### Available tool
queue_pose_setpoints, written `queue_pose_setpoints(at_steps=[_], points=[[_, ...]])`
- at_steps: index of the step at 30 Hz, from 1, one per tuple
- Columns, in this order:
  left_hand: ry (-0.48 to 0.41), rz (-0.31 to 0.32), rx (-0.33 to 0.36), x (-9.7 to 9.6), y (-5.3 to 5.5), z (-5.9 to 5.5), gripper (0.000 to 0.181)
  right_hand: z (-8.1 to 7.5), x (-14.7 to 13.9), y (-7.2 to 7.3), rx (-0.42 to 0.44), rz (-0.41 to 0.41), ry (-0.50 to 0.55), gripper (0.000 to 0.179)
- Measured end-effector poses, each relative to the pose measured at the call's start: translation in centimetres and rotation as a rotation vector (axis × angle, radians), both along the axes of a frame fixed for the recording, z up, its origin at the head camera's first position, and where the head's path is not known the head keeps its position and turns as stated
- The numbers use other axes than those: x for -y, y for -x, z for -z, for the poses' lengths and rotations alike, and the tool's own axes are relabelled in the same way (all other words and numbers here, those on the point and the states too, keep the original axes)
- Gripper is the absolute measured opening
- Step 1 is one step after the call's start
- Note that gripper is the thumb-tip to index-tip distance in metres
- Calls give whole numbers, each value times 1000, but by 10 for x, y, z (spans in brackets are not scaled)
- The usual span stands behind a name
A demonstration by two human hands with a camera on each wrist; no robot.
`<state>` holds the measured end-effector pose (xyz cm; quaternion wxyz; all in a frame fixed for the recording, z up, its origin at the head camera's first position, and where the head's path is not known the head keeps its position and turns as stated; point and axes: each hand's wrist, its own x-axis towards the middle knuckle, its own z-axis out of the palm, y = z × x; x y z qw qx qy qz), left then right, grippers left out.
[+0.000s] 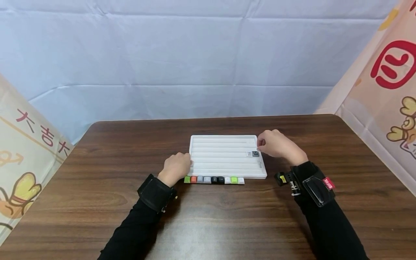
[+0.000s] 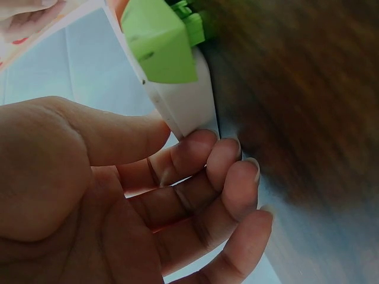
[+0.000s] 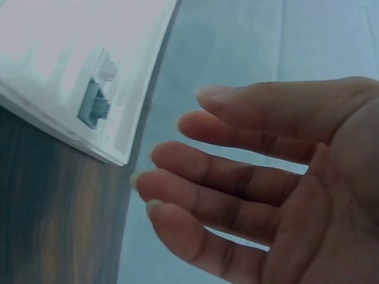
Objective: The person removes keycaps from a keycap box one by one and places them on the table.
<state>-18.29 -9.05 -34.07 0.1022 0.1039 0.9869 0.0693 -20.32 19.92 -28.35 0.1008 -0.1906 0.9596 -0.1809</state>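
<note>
A white ridged tray (image 1: 224, 151) lies on the wooden table. On its right part sit a dark keycap-like piece (image 1: 255, 154) and a small pale piece (image 1: 249, 154) beside it. My left hand (image 1: 177, 167) pinches the tray's left edge, with the thumb on one side and curled fingertips on the other in the left wrist view. Close by is a green keycap (image 2: 160, 47). My right hand (image 1: 274, 143) is by the tray's upper right edge; its fingers curve loosely with nothing between them in the right wrist view.
Along the tray's front edge runs a row of several keycaps, among them an orange one (image 1: 193, 180) and a black one (image 1: 221, 180). The brown table (image 1: 227, 224) extends around the tray. A pale cloth (image 1: 162, 65) hangs behind, with printed banners at both sides.
</note>
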Motion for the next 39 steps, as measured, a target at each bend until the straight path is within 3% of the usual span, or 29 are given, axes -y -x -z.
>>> queue_pose_setpoints(at_steps=[19,29,39], points=[[-9,3,6,1,0,-1,26,35,7,24,15,16,-109,7],[-8,3,10,1,-1,-1,26,38,8,22,-2,17,-116,14],[-9,5,5,1,-1,-1,25,35,6,15,-38,31,-55,19]])
